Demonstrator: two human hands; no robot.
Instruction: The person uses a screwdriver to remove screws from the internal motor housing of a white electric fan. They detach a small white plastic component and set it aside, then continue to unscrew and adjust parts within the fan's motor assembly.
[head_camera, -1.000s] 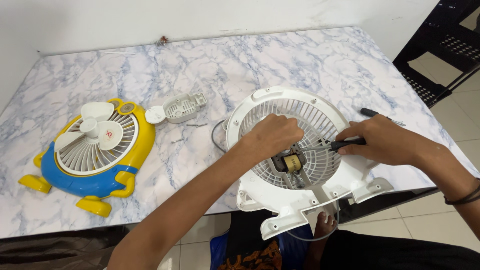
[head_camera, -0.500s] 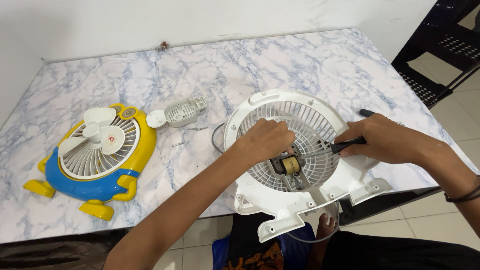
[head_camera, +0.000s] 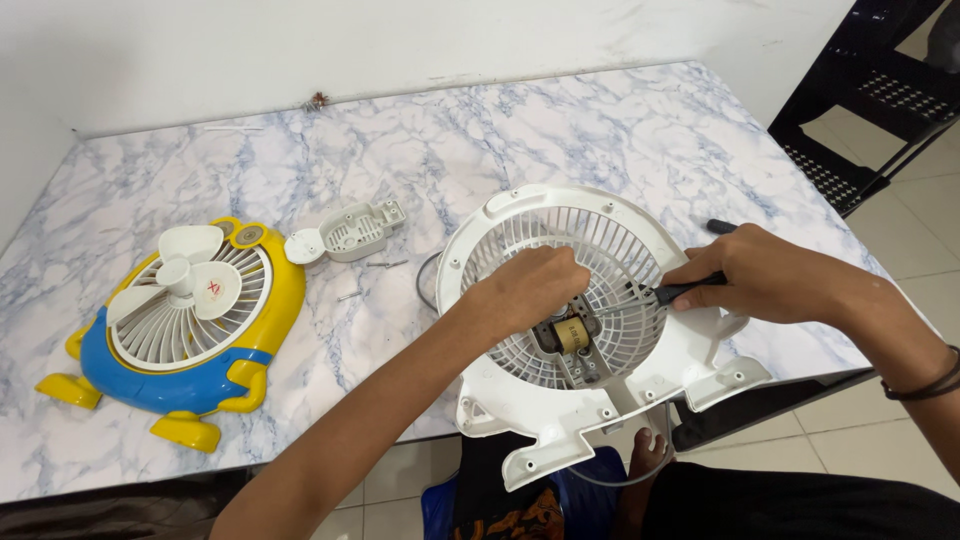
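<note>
A marble-patterned table (head_camera: 560, 140) bears a white fan housing (head_camera: 600, 400) at its near edge and a yellow-and-blue fan (head_camera: 190, 330) far left. The left hand (head_camera: 535, 285) presses curled fingers on the grille beside the motor (head_camera: 572, 335). The right hand (head_camera: 765, 275) grips a black screwdriver (head_camera: 690, 290), aimed at the motor.

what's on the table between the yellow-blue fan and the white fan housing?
Head view: a small white plastic cover piece lies on the marble table, with a couple of loose screws just below it. A grey cable loops beside the white fan housing.
</note>
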